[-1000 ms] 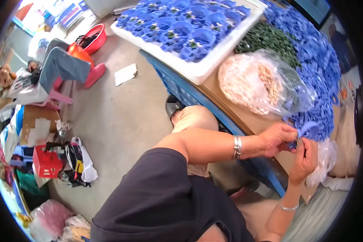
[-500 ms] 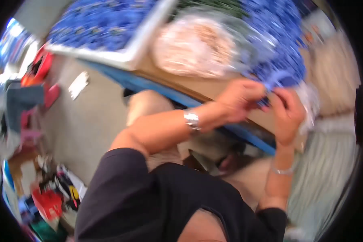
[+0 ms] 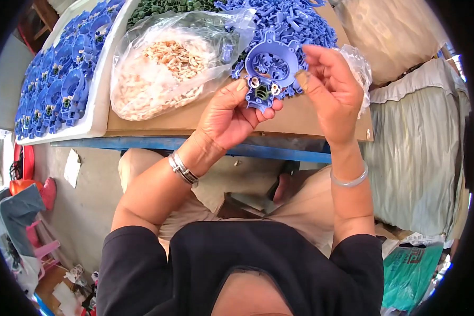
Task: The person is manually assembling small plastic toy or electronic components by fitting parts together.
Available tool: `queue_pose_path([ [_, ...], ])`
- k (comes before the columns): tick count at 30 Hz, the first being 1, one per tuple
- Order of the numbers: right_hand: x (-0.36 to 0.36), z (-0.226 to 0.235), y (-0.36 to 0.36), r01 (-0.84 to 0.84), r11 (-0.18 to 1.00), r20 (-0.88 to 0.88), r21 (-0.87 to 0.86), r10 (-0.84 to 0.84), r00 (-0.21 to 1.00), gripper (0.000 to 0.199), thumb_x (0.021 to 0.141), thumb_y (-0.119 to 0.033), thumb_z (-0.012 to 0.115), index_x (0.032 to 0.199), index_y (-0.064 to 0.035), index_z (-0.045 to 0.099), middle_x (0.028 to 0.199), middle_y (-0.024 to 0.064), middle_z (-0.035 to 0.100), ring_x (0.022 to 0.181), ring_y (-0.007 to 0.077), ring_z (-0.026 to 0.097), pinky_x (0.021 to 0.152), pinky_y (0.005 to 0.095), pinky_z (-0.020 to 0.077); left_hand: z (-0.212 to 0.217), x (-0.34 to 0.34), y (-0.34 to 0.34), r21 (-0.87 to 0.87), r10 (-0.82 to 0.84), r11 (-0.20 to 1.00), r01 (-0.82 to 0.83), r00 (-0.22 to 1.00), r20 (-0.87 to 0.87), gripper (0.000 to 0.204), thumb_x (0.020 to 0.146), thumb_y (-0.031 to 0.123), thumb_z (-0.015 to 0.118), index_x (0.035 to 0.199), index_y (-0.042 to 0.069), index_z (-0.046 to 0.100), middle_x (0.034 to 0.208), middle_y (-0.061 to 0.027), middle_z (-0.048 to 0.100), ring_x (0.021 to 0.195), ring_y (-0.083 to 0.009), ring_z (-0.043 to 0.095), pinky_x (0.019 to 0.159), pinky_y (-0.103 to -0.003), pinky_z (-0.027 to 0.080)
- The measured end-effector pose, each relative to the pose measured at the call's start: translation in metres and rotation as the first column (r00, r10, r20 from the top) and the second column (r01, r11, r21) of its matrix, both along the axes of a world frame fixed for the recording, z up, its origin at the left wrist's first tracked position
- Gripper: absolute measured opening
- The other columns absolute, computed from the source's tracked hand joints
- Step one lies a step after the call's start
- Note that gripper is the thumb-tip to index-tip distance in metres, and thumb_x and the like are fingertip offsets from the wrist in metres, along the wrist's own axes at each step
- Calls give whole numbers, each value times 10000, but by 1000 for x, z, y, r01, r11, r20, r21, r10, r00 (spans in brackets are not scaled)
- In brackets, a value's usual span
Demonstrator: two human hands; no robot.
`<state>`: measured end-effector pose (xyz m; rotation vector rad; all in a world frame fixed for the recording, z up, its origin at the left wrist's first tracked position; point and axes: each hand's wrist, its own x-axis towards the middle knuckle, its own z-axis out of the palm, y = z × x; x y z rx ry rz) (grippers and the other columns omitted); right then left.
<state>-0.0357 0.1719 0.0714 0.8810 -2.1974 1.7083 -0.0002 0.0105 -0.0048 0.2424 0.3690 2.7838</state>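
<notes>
One blue part (image 3: 267,81), left fingers (image 3: 229,97) holding, right fingers (image 3: 329,59) now spread

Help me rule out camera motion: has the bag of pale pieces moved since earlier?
No: the bag stays just right of the white tray; the view shifted.

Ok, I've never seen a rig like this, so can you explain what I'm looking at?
There's no machine: these are a person's bare hands. The view comes from the left of two wide fisheye cameras worn on the head, looking down, so straight edges bend near the rim.

The left hand holds a blue ring-shaped part fitted with small green and white pieces. The right hand is half open beside it; I can't tell whether its thumb touches.

On the table: a white tray of blue parts, a clear bag of pale pieces, dark green pieces and a blue heap.
</notes>
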Motion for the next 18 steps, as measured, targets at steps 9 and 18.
queue_pose_path([
  [9,-3,0,-9,28,997,-461,73,9,888,375,646,-25,620,1000,-20,498,1138,116,445,1017,221,423,839,317,339,2,1,1,-26,47,999,-47,999,-10,377,815,203,552,1116,5,443,983,-166,545,833,-292,567,691,-338,500],
  [18,6,1,-16,155,908,-577,390,110,809,171,572,44,618,721,-29,580,1029,116,526,1049,303,438,879,380,345,4,-1,0,-28,105,994,-105,994,2,318,843,163,512,1123,24,456,988,-88,557,866,-199,566,746,-368,504],
])
